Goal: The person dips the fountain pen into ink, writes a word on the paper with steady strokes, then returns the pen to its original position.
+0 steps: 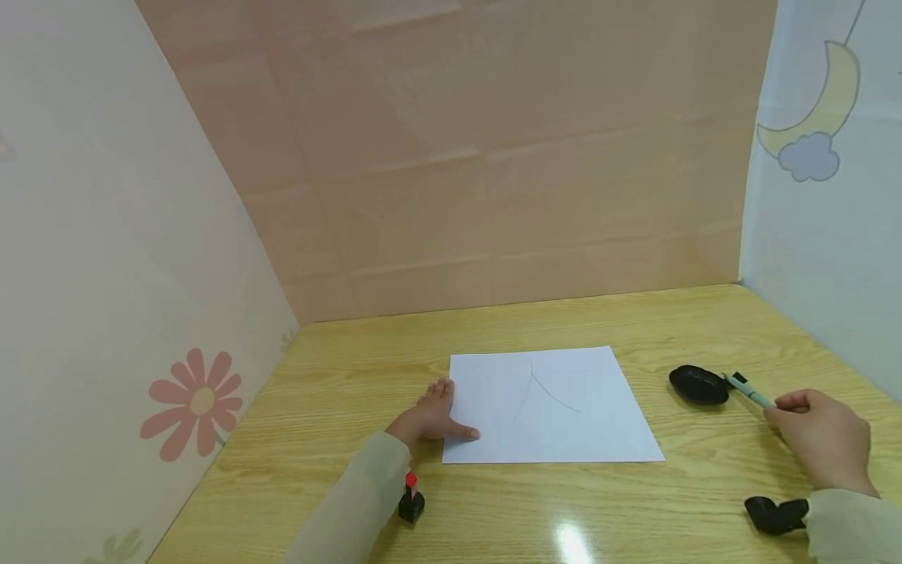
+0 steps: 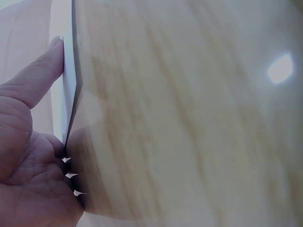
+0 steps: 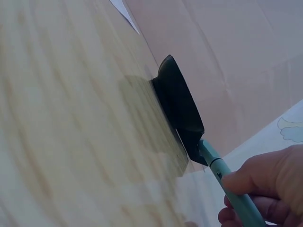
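Note:
A sheet of white paper [image 1: 599, 431] lies on the table with a few thin dark lines drawn on it. My left hand [image 1: 437, 415] rests at its left edge, the thumb [image 2: 40, 71] lying on the paper and the other fingers spread beside it. Off to the right, my right hand [image 1: 824, 435] pinches a light green pen [image 3: 236, 191] between thumb and fingers. The pen's far end meets the narrow end of a black rounded object [image 3: 177, 99], which sits on the table right of the paper.
The wood-grain table [image 1: 338, 376] is bounded by a tan back panel [image 1: 493, 196], a left wall [image 1: 106, 235] with a printed flower, and a right wall [image 1: 831, 258] with a moon. Black wrist devices show at the left [image 1: 411, 505] and right [image 1: 775, 515] sleeves.

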### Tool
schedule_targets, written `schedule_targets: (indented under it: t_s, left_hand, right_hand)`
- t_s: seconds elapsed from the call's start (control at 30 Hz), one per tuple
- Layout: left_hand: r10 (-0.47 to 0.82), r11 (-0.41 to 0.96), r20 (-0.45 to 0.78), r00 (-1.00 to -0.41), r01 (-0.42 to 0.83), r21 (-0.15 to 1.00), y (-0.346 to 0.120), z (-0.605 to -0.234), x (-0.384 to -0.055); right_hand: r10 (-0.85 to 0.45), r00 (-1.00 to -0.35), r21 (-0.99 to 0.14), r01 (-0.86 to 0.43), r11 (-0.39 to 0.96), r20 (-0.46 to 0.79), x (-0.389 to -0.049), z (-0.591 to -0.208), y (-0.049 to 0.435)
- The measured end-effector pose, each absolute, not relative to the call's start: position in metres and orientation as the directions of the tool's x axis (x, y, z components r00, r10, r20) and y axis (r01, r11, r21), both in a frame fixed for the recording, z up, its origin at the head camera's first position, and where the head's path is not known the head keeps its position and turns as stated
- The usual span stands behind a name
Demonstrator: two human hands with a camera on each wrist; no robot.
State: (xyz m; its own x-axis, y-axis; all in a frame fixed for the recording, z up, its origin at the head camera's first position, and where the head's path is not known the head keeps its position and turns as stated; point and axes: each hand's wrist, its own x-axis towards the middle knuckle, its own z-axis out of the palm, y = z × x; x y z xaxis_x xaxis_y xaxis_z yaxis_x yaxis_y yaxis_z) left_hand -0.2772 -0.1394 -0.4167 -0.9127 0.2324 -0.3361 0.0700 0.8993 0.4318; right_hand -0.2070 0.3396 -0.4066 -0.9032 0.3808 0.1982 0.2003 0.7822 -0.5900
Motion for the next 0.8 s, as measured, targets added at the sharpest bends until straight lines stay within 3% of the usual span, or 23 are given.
schedule_targets:
  t_s: [0.5,0.8]
  left_hand:
    - [0.248,0.893,-0.325,-0.913,0.085,0.441,-0.1389,-0.4132,-0.2735]
    - [0.247,0.892,-0.327,-0.912,0.083,0.443,-0.1389,-0.4130,-0.2737]
  right_hand:
    - [0.406,-0.908,-0.585,0.276,0.763,0.100,-0.2113,-0.4144,0.3429]
    - [0.388,-0.915,-0.583,0.257,0.771,0.110,-0.2113,-0.4162,0.3449]
